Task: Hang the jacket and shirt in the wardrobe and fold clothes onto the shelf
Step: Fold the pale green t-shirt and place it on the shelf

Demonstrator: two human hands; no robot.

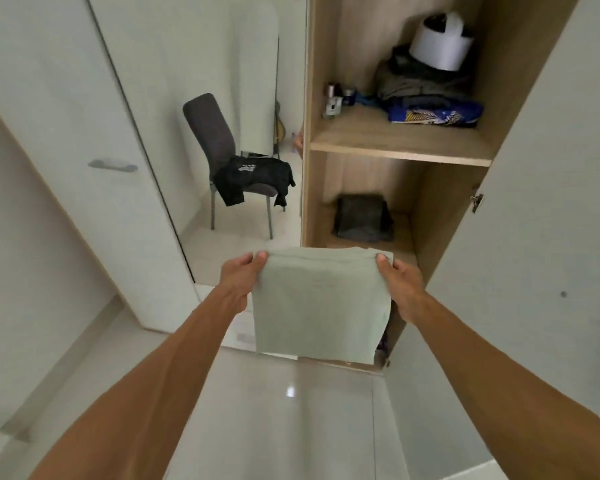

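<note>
head view: left hand [240,283] and right hand [400,289] grip folded garment [319,306] before wardrobe shelf [399,148].

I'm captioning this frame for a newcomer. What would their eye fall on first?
First, the folded pale green cloth at centre, its top corners pinched by the left hand and right hand before the open wardrobe. Behind it a dark folded garment lies on the lower shelf; at left a black garment drapes over a grey chair.

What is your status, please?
Top corners pinched by left hand, right hand. Holding folded green garment before lower shelf. One dark folded cloth on it.
</note>
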